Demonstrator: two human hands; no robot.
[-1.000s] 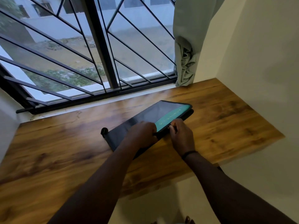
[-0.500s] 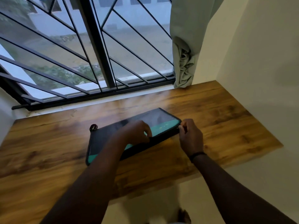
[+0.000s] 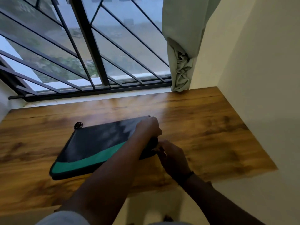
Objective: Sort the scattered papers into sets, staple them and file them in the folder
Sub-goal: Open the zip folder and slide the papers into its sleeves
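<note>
A black folder (image 3: 97, 143) with a teal stripe lies flat on the wooden desk (image 3: 211, 127), its long side running from near left to far right. My left hand (image 3: 148, 129) lies on the folder's far right corner with its fingers curled over the edge. Just below it, my right hand (image 3: 173, 157) pinches the folder's near right corner; what sits between the fingertips is too blurred to tell. No loose papers or stapler are in view.
A small round black tab (image 3: 78, 125) sticks out at the folder's far left corner. A barred window (image 3: 90, 46) runs along the desk's back edge. A knotted pale green curtain (image 3: 180, 54) hangs at the back right, with a cream wall (image 3: 259, 78) beyond.
The folder has swung and slid toward me, so its teal stripe faces the near side. My left hand moved from the folder's middle to its far right corner, and my right hand followed the near right corner.
</note>
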